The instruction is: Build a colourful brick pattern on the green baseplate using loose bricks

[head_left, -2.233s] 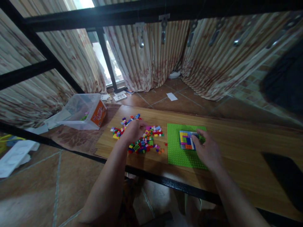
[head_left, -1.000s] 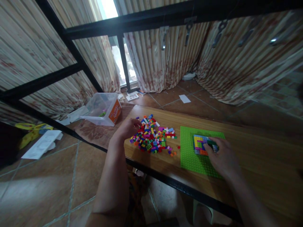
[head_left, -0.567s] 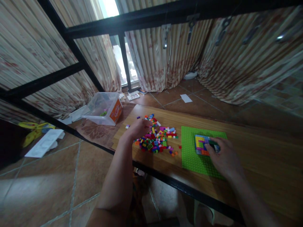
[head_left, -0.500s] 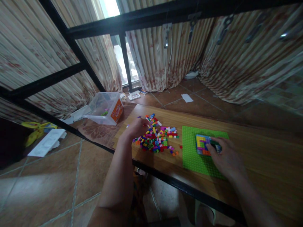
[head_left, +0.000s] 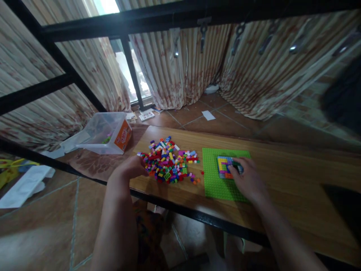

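A loose pile of colourful building bricks [head_left: 163,160] lies on the wooden tabletop. My left hand [head_left: 134,166] is at the pile's left edge, its fingers mostly hidden and pointing down, so what they hold, if anything, does not show. To the right is a green studded baseplate [head_left: 211,184]. On it sits a flat block of joined bricks [head_left: 223,169], yellow, purple, orange, blue and grey. My right hand [head_left: 247,177] grips this block at its right side, thumb on top and fingers behind. Dark green shows between thumb and fingers.
A clear plastic box [head_left: 98,130] with an orange label stands beyond the table's left end, a few bricks inside. Black metal bars [head_left: 169,26] cross above and to the left. The table [head_left: 293,180] has a black front edge. Papers lie on the tiled floor behind.
My left hand has moved from over the back of the pile to its left edge. The right hand stays on the brick block. The view has turned right.
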Tool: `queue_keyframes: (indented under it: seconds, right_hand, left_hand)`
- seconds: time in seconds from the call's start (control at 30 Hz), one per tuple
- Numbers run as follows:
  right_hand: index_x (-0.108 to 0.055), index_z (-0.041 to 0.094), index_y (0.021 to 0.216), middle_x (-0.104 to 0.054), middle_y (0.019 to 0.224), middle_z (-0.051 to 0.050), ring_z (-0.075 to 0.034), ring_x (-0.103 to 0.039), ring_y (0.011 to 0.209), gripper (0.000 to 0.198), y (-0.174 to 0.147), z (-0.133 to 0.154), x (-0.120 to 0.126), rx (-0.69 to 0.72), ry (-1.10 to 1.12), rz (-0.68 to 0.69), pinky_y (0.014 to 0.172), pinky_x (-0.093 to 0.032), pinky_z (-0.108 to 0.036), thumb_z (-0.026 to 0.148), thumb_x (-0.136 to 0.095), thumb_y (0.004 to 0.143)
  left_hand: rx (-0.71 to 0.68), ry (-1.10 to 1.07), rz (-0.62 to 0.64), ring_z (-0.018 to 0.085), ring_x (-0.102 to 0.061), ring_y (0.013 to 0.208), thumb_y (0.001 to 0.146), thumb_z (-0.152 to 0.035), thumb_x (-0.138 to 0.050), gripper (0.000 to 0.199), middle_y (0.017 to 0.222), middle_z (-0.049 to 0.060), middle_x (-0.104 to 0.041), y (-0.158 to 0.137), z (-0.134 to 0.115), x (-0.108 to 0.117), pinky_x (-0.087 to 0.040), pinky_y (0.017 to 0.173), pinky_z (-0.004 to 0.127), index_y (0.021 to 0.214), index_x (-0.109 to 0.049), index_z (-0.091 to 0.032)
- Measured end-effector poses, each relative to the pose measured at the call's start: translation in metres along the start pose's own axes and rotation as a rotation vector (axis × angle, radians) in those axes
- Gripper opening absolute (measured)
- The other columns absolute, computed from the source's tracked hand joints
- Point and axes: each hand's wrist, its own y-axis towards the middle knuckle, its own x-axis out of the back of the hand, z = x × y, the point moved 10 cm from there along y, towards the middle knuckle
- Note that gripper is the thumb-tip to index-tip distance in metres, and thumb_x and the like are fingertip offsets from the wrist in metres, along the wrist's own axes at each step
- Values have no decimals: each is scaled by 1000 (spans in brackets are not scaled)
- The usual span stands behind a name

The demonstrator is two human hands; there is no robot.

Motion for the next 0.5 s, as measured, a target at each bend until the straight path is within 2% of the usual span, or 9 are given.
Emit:
queue_keyframes:
  seconds: [0.13, 0.27, 0.5]
  right_hand:
    - [-66, 14, 111, -58, 120, -18, -30, -55, 114, 39, 0, 4, 3, 10, 10, -5, 103, -43, -48, 36, -42, 89]
    - [-66, 14, 112, -59, 118, -17, -29, -56, 112, 38, 1, 2, 5, -7, 40, 10, 102, -44, -47, 31, -40, 89]
    - [-66, 14, 109, -60, 115, -17, -29, -59, 107, 35, 4, 0, 9, -23, 71, 4, 98, -46, -47, 32, -46, 86]
  left_hand:
    - [45, -82, 51, 12, -49, 50, 56, -21, -70, 15, 48, -5, -48, 2, 2, -6, -35, 47, 21, 57, -55, -17]
    - [53, -111, 79, 14, -52, 51, 57, -20, -67, 12, 50, -3, -53, 5, 5, -10, -39, 46, 22, 58, -55, -17]
    - [-30, -99, 7, 14, -52, 50, 55, -29, -67, 15, 52, -2, -56, 18, 18, -7, -34, 44, 21, 60, -58, -18]
